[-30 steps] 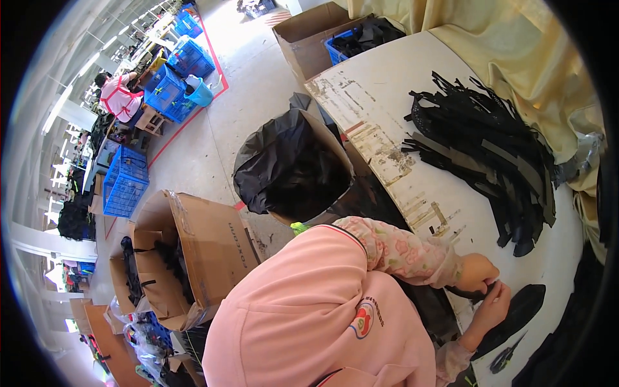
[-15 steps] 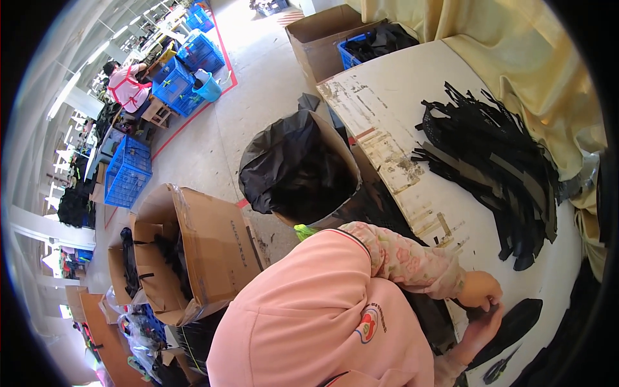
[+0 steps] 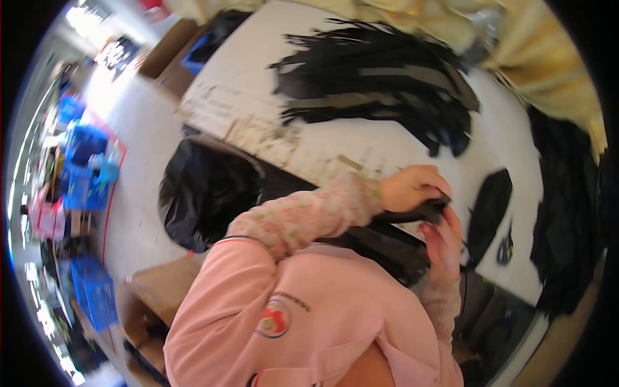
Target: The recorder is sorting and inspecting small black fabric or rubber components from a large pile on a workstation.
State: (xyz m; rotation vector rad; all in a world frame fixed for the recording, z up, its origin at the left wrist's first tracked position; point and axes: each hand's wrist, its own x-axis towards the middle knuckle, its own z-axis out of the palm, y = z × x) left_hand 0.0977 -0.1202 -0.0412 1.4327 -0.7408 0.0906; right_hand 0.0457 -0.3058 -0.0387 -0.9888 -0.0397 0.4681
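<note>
Over the near edge of the white table (image 3: 361, 142), my left hand (image 3: 412, 188) is closed on a dark strip of black fabric (image 3: 429, 209). From below it my right hand (image 3: 445, 242) pinches the same strip, its fingers bent near the left fingertips. Part of the strip is hidden behind the hands and the flowered left sleeve. A flat, long black fabric piece (image 3: 491, 200) lies on the table to the right of my hands. Beside that rests a small pair of dark scissors (image 3: 505, 250). Farther back spreads a heap of black strips (image 3: 380, 74).
Black cloth (image 3: 567, 206) covers the table's right end, below a yellow curtain (image 3: 561, 71). To the left stands a bin lined with black plastic (image 3: 206, 193), with a cardboard box (image 3: 164, 284) nearer me. Blue crates (image 3: 93, 293) and a co-worker in pink (image 3: 46, 216) are farther left.
My view has swung toward the table, so the heap and bin appear farther left. Both hands remain together on the black strip, which shows more clearly now.
</note>
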